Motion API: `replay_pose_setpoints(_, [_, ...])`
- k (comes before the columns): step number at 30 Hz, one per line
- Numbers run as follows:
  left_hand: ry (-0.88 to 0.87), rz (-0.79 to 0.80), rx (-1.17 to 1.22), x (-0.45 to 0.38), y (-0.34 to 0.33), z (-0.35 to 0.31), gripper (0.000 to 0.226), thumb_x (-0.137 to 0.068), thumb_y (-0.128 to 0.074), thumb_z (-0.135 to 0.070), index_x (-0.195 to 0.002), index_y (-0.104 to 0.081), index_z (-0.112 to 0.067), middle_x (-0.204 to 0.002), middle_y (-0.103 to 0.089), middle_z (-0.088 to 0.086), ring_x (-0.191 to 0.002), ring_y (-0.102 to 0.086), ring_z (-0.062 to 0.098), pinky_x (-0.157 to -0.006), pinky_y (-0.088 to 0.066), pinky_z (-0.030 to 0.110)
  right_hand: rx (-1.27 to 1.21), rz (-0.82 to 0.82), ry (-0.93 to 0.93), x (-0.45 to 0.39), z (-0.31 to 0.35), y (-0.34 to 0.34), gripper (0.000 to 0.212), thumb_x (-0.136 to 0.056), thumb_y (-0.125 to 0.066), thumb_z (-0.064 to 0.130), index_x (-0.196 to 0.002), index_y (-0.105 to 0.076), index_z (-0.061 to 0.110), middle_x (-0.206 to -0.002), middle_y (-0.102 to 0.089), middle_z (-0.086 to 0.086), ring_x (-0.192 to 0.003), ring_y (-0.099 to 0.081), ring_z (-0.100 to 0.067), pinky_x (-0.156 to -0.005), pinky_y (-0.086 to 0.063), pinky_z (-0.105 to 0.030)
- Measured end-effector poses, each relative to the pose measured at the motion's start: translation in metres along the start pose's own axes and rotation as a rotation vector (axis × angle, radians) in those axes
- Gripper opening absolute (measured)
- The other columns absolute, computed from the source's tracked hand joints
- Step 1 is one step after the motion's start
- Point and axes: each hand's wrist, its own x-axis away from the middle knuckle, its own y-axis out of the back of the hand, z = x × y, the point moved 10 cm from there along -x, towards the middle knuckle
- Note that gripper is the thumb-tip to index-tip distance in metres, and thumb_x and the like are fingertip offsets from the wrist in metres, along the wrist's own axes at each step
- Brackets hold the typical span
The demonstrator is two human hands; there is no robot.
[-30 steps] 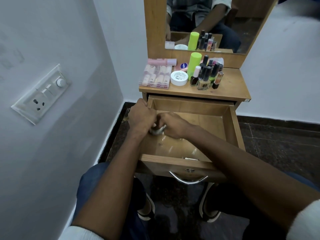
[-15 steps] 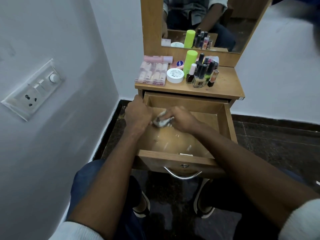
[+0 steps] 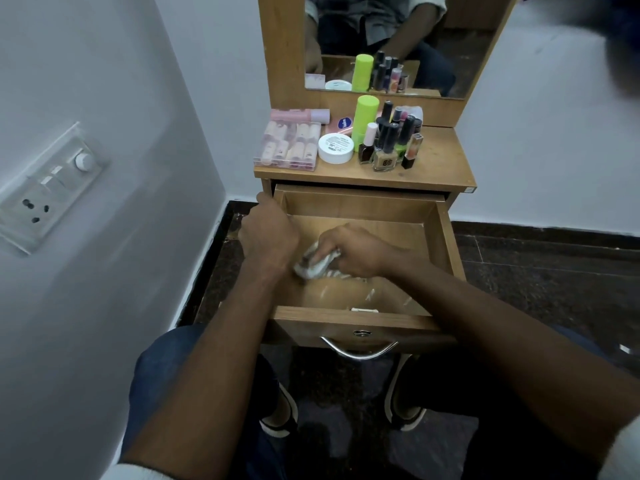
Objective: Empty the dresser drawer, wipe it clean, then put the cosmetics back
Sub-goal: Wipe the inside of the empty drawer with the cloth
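Note:
The wooden drawer of the dresser stands pulled out, and only pale streaks show on its bottom. My right hand grips a crumpled whitish cloth and presses it on the drawer bottom near the left side. My left hand holds the drawer's left wall, fingers curled over the edge. The cosmetics stand on the dresser top: a clear box of tubes, a white jar, a green bottle and several nail polish bottles.
A mirror rises behind the dresser top. A white wall with a switch and socket plate is close on the left. The drawer's metal handle points at my knees. Dark stone floor lies to the right.
My right hand has worked the cloth over the left part of the drawer bottom, first toward the back, then forward again. My left hand stays on the drawer's left wall.

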Motion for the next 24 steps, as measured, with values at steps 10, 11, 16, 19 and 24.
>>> replay_pose_setpoints(10, [-0.067, -0.011, -0.15, 0.008, 0.0, -0.015, 0.033, -0.102, -0.057, -0.021, -0.128, -0.052, -0.001, -0.123, -0.069, 0.021, -0.114, -0.067, 0.044, -0.092, -0.054, 0.05, -0.07, 0.052, -0.069, 0.022, -0.021, 0.007, 0.038, -0.083, -0.079, -0.001, -0.112, -0.083, 0.024, -0.105, -0.077, 0.009, -0.084, -0.066, 0.0, -0.077, -0.049, -0.008])
replay_pose_setpoints(11, [-0.067, -0.009, -0.154, 0.008, 0.0, -0.016, 0.032, -0.102, -0.057, -0.02, -0.127, -0.052, -0.001, -0.123, -0.069, 0.021, -0.113, -0.067, 0.044, -0.091, -0.054, 0.05, -0.133, 0.035, -0.119, 0.026, -0.031, 0.014, 0.038, -0.084, -0.077, -0.002, -0.112, -0.082, 0.023, -0.105, -0.077, 0.008, -0.085, -0.069, -0.004, -0.078, -0.054, -0.015])
replay_pose_setpoints(16, [-0.083, -0.015, -0.184, 0.013, -0.002, -0.02, 0.034, -0.101, -0.058, -0.023, -0.128, -0.053, -0.002, -0.12, -0.07, 0.018, -0.11, -0.068, 0.043, -0.089, -0.053, 0.049, -0.069, -0.118, -0.319, 0.038, -0.068, 0.038, 0.038, -0.087, -0.076, 0.002, -0.116, -0.081, 0.027, -0.111, -0.079, 0.006, -0.092, -0.071, -0.009, -0.084, -0.059, -0.035])
replay_pose_setpoints(19, [-0.117, -0.04, -0.193, 0.016, -0.003, -0.03, 0.029, -0.104, -0.054, -0.025, -0.126, -0.056, -0.006, -0.117, -0.071, 0.016, -0.108, -0.068, 0.043, -0.085, -0.05, 0.047, -0.133, 0.115, -0.166, 0.04, -0.036, -0.002, 0.035, -0.085, -0.079, 0.002, -0.109, -0.082, 0.027, -0.1, -0.076, 0.016, -0.085, -0.068, 0.003, -0.073, -0.053, -0.015])
replay_pose_setpoints(24, [-0.171, -0.053, -0.234, 0.021, -0.006, -0.038, 0.026, -0.105, -0.055, -0.028, -0.1, -0.07, -0.007, -0.101, -0.072, 0.013, -0.086, -0.066, 0.031, -0.07, -0.043, 0.039, 0.036, -0.183, -0.415, 0.052, -0.093, 0.058, 0.033, -0.086, -0.076, 0.004, -0.112, -0.082, 0.023, -0.113, -0.079, 0.001, -0.102, -0.072, -0.018, -0.084, -0.057, -0.034])
